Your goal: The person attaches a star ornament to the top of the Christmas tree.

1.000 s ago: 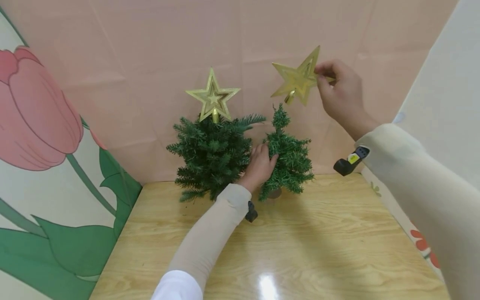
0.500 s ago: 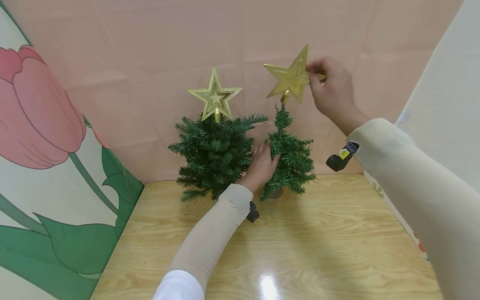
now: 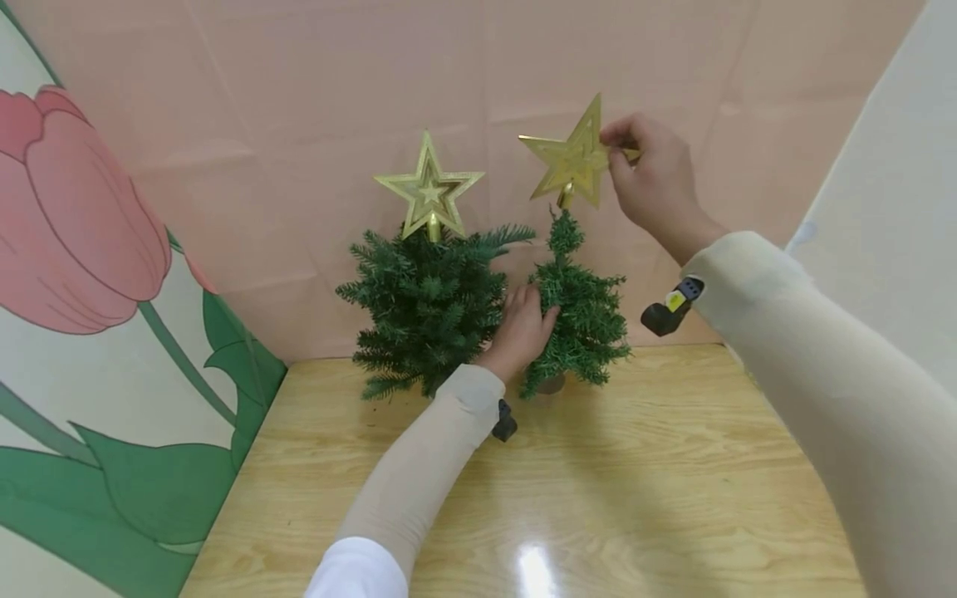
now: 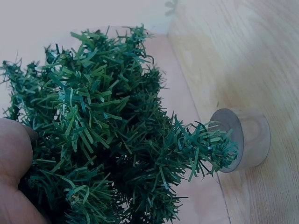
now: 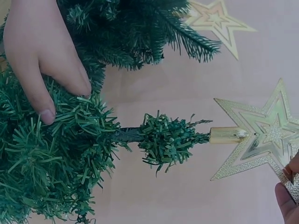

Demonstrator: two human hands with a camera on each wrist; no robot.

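My right hand (image 3: 650, 178) pinches one point of a gold star tree topper (image 3: 570, 162) between thumb and fingers. The star leans over the tip of a small artificial Christmas tree (image 3: 583, 311). In the right wrist view, the star's hollow gold stem (image 5: 226, 135) meets the thin top twig (image 5: 168, 142), its mouth right at the twig's end. Lower down, my left hand (image 3: 521, 330) grips the small tree's branches from the left, thumb in front. Some of its fingers are hidden among the needles. A round base (image 4: 254, 140) shows under the tree in the left wrist view.
A fuller Christmas tree (image 3: 422, 303) stands close at the left, topped by another gold star (image 3: 429, 193). Both trees are on a wooden table (image 3: 643, 465), against a pink cloth backdrop (image 3: 299, 100). A tulip-painted panel (image 3: 75, 216) borders the left side.
My right hand has brought the star leftward and slightly down, so its stem now meets the small tree's tip. The left hand stays in place on the branches.
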